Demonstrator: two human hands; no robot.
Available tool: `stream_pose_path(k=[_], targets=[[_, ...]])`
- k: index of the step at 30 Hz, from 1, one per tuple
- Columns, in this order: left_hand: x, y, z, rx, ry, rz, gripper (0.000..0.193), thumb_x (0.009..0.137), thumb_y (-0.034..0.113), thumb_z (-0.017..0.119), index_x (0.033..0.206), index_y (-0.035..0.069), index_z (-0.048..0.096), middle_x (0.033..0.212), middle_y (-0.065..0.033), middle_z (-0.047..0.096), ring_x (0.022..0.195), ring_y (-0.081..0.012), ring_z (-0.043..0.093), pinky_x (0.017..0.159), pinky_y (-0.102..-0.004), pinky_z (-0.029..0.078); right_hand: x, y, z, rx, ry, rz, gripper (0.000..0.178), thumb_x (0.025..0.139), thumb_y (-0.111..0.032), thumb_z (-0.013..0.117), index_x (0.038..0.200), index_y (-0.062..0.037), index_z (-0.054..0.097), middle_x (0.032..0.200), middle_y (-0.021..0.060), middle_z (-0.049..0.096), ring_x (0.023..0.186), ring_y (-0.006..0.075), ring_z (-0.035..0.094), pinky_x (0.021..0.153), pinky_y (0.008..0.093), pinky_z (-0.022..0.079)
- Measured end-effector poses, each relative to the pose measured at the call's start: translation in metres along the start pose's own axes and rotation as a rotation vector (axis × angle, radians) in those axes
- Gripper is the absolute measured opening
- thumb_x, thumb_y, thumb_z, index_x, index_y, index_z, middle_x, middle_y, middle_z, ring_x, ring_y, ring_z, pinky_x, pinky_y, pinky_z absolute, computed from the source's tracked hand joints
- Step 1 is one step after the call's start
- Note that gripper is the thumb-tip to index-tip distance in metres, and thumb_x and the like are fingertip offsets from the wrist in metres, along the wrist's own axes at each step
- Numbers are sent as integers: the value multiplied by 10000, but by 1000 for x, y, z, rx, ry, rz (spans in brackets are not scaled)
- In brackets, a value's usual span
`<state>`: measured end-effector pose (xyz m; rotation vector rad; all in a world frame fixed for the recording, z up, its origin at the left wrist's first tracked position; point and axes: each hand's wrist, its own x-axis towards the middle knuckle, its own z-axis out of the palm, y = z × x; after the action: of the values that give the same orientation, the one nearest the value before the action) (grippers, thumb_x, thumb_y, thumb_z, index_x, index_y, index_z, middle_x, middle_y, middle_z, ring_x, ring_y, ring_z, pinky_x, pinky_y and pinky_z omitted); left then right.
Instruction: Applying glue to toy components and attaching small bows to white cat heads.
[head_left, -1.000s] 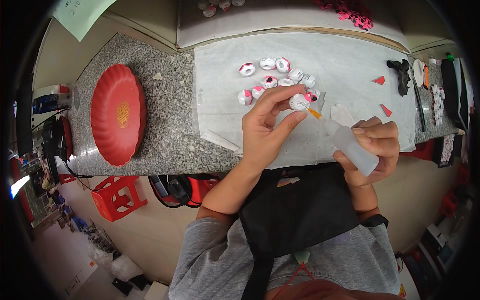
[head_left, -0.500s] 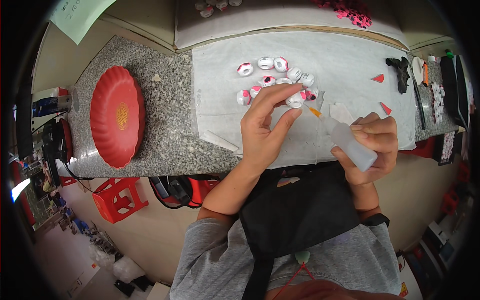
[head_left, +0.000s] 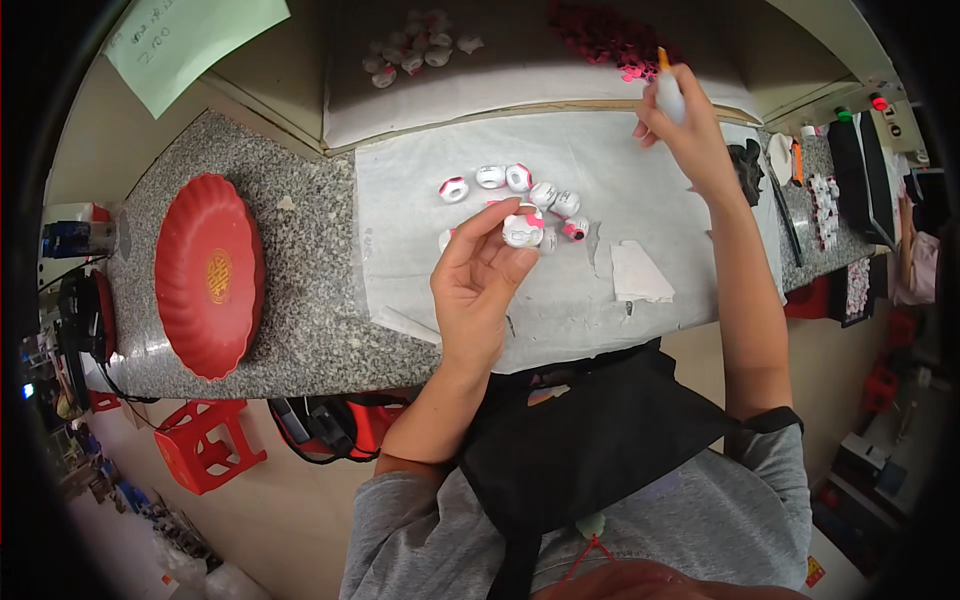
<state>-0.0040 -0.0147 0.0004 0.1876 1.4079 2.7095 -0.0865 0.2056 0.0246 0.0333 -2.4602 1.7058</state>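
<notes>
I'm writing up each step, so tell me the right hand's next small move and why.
Probably a short reach to the pink pieces: the right hand, gripping the bottle, appears close to them, while the left hand holds up a round white-and-pink piece.

White paper (head_left: pixel 555 325) brightly lit — shelf (head_left: pixel 500 85) above dim — picture edges curved, black.
</notes>
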Motion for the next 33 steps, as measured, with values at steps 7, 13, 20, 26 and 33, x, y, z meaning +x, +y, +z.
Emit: stream_pose_path(k=[7, 13, 20, 26, 33], targets=[[2, 2, 1, -6, 25, 2, 363, 711, -58, 520, 1059, -29, 422, 994, -99, 484, 896, -125, 472, 754, -220, 397, 72, 33, 30, -1012, 186, -241, 211, 662, -167, 591, 780, 2, 547, 610, 158, 542, 574, 307, 528, 544, 367, 424], [6, 3, -4, -128, 56, 1, 362, 722, -40, 514, 1067, -19, 411, 1004, -90, 480, 902, -133, 478, 789, -263, 406, 46, 18, 23, -925, 15, -309, 208, 668, -122, 576, 841, -14, 537, 782, 126, 511, 742, 297, 499, 645, 347, 397], [5, 4, 0, -149, 33, -22, 356, 722, -45, 513, 1063, -16, 416, 1015, -97, 479, 917, -140, 476, 787, -268, 409, 17, 19, 12, -777, -39, -437, 145, 663, -6, 548, 806, -8, 523, 783, 100, 510, 735, 292, 498, 615, 333, 398], [2, -1, 0, 0, 31, -11, 367, 709, -60, 525, 1058, -19, 419, 1007, -102, 487, 887, -133, 493, 744, -241, 423, -17, -3, 10, -539, 21, -485, 102, 671, 32, 539, 762, -6, 512, 708, 73, 531, 628, 200, 521, 541, 259, 396], [1, -6, 5, 269, -30, 62, 351, 689, -81, 533, 1026, -20, 453, 983, -104, 500, 876, -138, 498, 714, -219, 428, -94, -45, 40, 527, -177, 162, 79, 654, 42, 560, 705, 29, 502, 691, 97, 529, 558, 101, 478, 484, 202, 381]])
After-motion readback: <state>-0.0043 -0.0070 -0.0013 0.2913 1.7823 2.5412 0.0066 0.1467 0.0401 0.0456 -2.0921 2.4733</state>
